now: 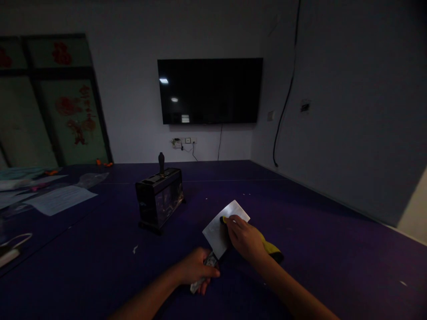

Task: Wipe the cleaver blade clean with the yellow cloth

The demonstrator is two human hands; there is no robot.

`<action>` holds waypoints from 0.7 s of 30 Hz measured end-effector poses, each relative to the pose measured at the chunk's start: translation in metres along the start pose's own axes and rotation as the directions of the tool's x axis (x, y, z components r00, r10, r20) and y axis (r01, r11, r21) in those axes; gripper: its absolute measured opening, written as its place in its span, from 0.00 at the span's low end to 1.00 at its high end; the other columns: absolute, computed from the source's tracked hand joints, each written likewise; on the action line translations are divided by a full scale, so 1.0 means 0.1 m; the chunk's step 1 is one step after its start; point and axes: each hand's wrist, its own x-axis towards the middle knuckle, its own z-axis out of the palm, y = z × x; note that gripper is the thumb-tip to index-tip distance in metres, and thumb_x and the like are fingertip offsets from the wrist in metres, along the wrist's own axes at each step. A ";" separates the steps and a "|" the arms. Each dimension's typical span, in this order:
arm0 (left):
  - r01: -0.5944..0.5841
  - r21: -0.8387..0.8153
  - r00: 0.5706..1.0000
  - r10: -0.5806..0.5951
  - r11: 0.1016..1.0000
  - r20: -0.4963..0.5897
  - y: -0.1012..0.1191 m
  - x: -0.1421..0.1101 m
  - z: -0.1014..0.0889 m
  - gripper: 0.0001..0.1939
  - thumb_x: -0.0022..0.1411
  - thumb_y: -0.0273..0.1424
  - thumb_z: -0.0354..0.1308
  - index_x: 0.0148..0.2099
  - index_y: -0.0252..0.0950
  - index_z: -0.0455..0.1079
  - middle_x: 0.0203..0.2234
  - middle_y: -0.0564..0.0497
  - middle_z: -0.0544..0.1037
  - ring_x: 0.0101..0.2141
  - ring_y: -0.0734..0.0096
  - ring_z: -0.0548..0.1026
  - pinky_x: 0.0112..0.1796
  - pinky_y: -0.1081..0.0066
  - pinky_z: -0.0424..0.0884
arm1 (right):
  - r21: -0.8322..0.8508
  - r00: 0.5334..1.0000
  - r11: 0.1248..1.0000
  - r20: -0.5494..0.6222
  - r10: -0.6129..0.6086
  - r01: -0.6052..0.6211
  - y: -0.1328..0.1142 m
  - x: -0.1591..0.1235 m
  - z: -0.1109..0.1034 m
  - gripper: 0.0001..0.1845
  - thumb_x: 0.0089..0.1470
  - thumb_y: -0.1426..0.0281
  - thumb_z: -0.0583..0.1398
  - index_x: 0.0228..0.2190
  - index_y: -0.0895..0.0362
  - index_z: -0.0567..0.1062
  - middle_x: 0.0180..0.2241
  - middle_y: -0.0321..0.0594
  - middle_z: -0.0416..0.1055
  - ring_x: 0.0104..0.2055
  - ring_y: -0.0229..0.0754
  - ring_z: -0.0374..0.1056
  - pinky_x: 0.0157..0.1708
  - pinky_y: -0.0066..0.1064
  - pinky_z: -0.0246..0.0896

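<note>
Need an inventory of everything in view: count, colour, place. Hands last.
Flat blade: 1, silvery, front centre
Blade's handle: 1, pale, left hand
Cloth: 1, yellow and black, right hand, against blade
Box: 1, black, left of blade
Upright handle: 1, dark, box top
Surface: 1, purple, foreground
Papers: several, whitish, left
Small items: a few, orange, far left
Device: 1, white, left edge
Screen: 1, black, back wall
Outlets: several, pale, below screen
Thick cable: 1, black, right wall
Red decorations: several, on door panels
Left hand: 1, lower centre
Right hand: 1, over blade
</note>
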 end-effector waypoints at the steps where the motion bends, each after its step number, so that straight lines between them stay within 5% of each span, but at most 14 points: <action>1: 0.003 0.003 1.000 -0.003 1.000 0.002 -0.01 0.00 0.00 0.13 0.44 0.36 0.58 0.29 0.33 0.61 0.12 0.59 0.65 0.10 0.80 0.62 0.13 0.80 0.55 | -0.016 0.999 0.999 -0.005 0.041 -0.041 0.05 0.01 0.01 0.15 0.56 0.73 0.48 0.41 0.56 0.71 0.40 0.43 0.70 0.33 0.39 0.68 0.29 0.27 0.62; 9: 0.034 0.007 0.999 -0.034 0.999 0.010 -0.04 0.00 -0.03 0.14 0.44 0.35 0.59 0.32 0.34 0.61 0.13 0.59 0.65 0.12 0.80 0.63 0.14 0.80 0.58 | -0.028 0.959 0.963 -0.097 0.265 -0.269 0.38 0.06 0.00 0.16 0.57 0.71 0.47 0.39 0.56 0.72 0.38 0.40 0.70 0.32 0.37 0.68 0.27 0.24 0.60; 21: 0.033 -0.002 0.999 -0.033 0.999 -0.001 0.01 -0.03 -0.02 0.13 0.45 0.32 0.58 0.32 0.33 0.61 0.12 0.60 0.65 0.11 0.80 0.63 0.14 0.80 0.58 | -0.054 0.976 0.976 -0.071 0.208 -0.212 0.36 0.04 0.06 0.16 0.58 0.71 0.46 0.41 0.56 0.71 0.39 0.42 0.69 0.32 0.38 0.68 0.27 0.25 0.61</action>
